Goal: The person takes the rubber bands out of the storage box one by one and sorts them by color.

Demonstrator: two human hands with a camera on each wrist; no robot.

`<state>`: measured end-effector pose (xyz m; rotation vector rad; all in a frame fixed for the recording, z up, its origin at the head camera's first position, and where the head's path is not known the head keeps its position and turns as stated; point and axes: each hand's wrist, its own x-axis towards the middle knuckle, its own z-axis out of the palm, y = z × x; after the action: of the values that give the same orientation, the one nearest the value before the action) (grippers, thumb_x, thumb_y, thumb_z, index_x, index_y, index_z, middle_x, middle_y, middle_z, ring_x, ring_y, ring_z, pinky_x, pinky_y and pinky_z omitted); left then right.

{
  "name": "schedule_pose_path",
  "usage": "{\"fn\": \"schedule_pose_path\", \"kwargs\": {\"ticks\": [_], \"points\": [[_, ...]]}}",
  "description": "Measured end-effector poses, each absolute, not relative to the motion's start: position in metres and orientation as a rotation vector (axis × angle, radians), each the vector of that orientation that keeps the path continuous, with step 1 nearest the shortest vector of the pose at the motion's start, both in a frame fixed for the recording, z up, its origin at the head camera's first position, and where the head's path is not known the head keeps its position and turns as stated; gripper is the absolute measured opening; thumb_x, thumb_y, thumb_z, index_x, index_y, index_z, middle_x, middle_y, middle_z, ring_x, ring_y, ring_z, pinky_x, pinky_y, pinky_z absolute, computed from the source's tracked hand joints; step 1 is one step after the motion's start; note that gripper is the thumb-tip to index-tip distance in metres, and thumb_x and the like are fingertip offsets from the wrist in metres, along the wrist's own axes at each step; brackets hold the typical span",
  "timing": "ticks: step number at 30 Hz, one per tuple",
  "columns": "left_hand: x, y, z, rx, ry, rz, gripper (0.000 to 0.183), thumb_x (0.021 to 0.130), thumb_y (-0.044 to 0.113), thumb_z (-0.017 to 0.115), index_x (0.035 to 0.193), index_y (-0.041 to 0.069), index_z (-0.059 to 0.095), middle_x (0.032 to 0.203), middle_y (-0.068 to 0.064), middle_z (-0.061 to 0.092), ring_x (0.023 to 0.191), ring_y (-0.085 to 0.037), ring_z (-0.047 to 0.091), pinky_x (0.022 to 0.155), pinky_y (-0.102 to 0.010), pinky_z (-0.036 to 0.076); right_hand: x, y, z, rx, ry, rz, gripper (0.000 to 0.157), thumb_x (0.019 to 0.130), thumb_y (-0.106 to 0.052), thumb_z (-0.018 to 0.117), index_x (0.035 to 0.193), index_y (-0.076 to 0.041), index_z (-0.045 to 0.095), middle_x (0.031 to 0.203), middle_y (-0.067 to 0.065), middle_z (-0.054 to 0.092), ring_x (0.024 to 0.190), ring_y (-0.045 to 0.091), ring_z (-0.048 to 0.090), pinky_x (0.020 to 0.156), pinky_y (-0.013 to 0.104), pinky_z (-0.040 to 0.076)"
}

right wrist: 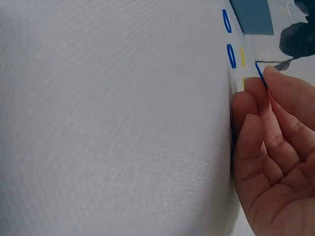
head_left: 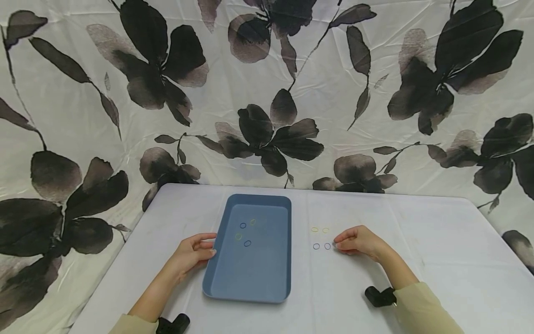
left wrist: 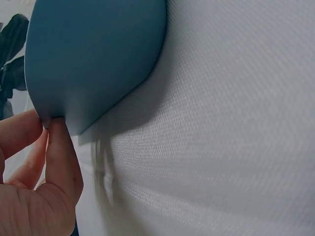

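Observation:
My left hand (head_left: 192,257) pinches the left rim of a blue rectangular tray (head_left: 250,273) between thumb and fingers; the left wrist view shows the fingertips at the tray's wall (left wrist: 93,64). Inside the tray lie two thin blue rubber bands and two yellow ones, spaced apart. Right of the tray, my right hand (head_left: 363,241) holds a blue rubber band (right wrist: 262,76) between thumb and index finger, just above the table. Close to its fingertips, two blue rubber bands (head_left: 314,246) lie side by side, with two yellow rubber bands (head_left: 314,231) in a row behind them.
A white cloth (head_left: 346,297) covers the table. Behind it hangs a pale curtain (head_left: 333,93) with dark flowers. Each wrist carries a black camera mount, one at the left (head_left: 173,324) and one at the right (head_left: 379,297).

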<state>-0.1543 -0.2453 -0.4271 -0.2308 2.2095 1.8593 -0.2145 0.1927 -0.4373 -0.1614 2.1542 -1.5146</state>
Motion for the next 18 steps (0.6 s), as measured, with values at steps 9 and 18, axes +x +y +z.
{"fn": "schedule_pose_path", "kwargs": {"ticks": [9,18], "points": [[-0.155,-0.246,-0.4277,-0.253,2.205,1.852,0.055,0.082,-0.005,0.063,0.133,-0.008,0.043,0.106,-0.017,0.057,0.08,-0.011,0.06,0.067,-0.025,0.05,-0.2155,0.1899,-0.437,-0.133,2.209,-1.451,0.02,0.081,-0.004,0.069,0.096,0.009,0.067,0.081,0.005,0.068,0.068,0.011,0.06,0.063,0.026,0.051],[-0.1541,-0.2453,-0.4255,-0.254,2.206,1.841,0.055,0.083,-0.004,0.063,0.134,-0.008,0.042,0.106,-0.017,0.057,0.08,-0.011,0.059,0.066,-0.024,0.05,-0.2171,0.1855,-0.4368,-0.081,2.333,-1.331,0.015,0.079,-0.006,0.072,0.09,0.004,0.071,0.069,-0.001,0.064,0.058,0.01,0.054,0.052,0.024,0.043]]}}
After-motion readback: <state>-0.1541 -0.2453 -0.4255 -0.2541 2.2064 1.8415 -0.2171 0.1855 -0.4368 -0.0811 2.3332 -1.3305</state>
